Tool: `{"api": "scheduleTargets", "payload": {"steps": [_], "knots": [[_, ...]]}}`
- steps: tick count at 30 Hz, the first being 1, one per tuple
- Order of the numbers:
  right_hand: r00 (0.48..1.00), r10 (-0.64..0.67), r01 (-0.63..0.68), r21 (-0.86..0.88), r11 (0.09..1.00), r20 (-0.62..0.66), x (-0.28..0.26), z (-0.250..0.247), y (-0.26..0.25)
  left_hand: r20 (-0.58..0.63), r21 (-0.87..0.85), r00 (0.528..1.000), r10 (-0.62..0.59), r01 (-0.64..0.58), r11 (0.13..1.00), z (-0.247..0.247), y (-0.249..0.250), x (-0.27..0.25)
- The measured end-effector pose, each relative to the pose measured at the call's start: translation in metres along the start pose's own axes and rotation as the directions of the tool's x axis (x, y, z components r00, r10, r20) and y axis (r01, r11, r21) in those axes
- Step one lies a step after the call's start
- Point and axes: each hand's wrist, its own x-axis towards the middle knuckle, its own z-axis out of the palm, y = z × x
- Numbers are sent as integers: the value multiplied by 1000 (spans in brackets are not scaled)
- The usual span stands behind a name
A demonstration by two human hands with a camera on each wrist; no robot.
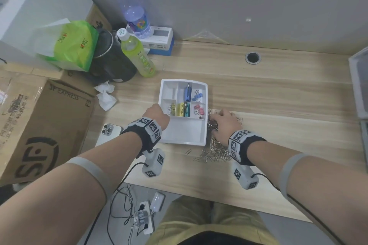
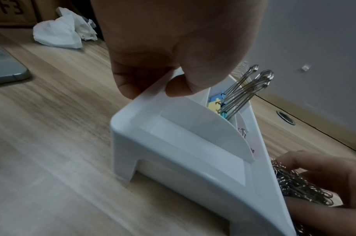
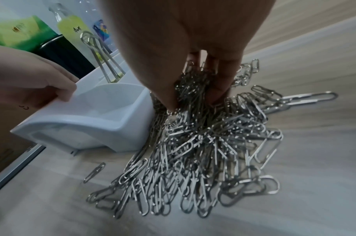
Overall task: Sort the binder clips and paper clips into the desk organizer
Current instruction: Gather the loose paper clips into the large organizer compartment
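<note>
Right hand [image 3: 185,47] reaching down from the top edge, fingertips [image 3: 171,102] dug into a heap of silver paper clips [image 3: 203,151] spread over the wooden desk [image 3: 304,167]. Just left of the heap, touching it, a white desk organizer [image 3: 88,126]. Left hand [image 3: 27,76] gripping its left rim. One stray clip [image 3: 94,172] lying apart, near left. Green bottle [image 3: 71,28] far left, blurred.

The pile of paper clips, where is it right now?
In the head view, the paper clips lie on the desk against the white organizer's right side, under the right hand.
</note>
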Motion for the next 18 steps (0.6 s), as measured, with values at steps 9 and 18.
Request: {"api": "scheduleTargets", "payload": {"steps": [9, 18], "knots": [[999, 35, -35, -6, 999, 9, 2, -16, 6, 13, -35, 1000, -4, 4, 999, -3, 5, -2], [998, 16, -24, 115, 993, 68, -6, -42, 4, 42, -18, 999, -10, 11, 1000, -12, 16, -5]]}}
